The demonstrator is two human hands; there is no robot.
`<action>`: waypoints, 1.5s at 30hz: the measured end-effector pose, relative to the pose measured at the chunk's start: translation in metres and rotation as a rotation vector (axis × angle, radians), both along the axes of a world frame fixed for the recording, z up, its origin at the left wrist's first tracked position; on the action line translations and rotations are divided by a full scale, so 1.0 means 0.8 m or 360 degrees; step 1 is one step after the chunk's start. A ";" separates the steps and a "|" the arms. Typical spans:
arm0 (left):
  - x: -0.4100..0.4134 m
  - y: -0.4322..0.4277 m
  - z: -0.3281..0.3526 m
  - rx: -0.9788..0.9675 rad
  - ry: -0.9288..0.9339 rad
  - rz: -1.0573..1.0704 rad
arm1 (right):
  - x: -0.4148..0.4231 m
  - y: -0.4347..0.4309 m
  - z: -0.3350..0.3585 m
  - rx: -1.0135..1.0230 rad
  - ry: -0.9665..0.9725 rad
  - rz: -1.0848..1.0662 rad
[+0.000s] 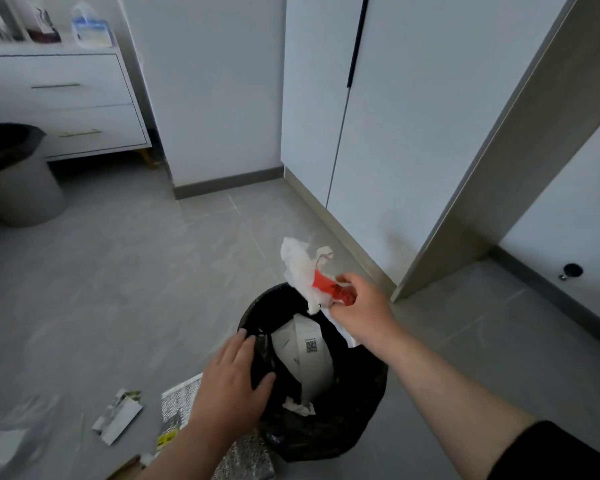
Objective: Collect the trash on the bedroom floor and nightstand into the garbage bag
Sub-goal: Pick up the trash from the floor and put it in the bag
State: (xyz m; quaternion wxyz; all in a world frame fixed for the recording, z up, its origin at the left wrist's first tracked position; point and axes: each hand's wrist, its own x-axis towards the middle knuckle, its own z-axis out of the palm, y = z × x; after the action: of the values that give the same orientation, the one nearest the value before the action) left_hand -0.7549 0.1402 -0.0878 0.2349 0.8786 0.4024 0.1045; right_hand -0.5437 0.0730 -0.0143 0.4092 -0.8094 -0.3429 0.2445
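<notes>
the left hand (231, 379) grips the black bag's (326, 434) rim on the floor (118, 271) while the right hand (357, 306) pinches tissue (297, 268) and a red wrapper (329, 287) just above its open mouth.

No word or number is legible. A black square scan code, with tiny unreadable print above it, stands on the white curved paper piece (303, 358) inside the black plastic garbage bag (361, 396), lower centre of the frame.
</notes>
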 end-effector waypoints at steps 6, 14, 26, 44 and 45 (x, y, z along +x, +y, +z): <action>-0.025 0.009 -0.005 -0.0379 0.0070 -0.0138 | -0.030 -0.007 -0.056 -0.0422 -0.0287 0.0350; -0.029 0.016 -0.020 -0.0413 -0.0015 -0.0119 | -0.036 0.019 -0.121 -0.0712 -0.0269 0.0717; -0.030 0.019 -0.030 -0.0363 -0.0095 -0.0125 | -0.051 0.055 -0.224 -0.0945 -0.0279 0.0744; -0.057 0.018 0.005 -0.0566 -0.0275 -0.0049 | -0.043 0.014 -0.017 -0.0579 -0.0505 0.0756; -0.074 0.019 0.011 -0.0561 -0.0304 0.0026 | -0.060 0.016 -0.004 -0.0477 -0.0465 0.0706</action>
State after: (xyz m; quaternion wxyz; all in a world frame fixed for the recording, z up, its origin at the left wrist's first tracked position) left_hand -0.8143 0.1552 -0.0788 0.4213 0.8067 0.3976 0.1172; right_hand -0.5914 0.0860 -0.0173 0.1681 -0.7928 -0.5267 0.2567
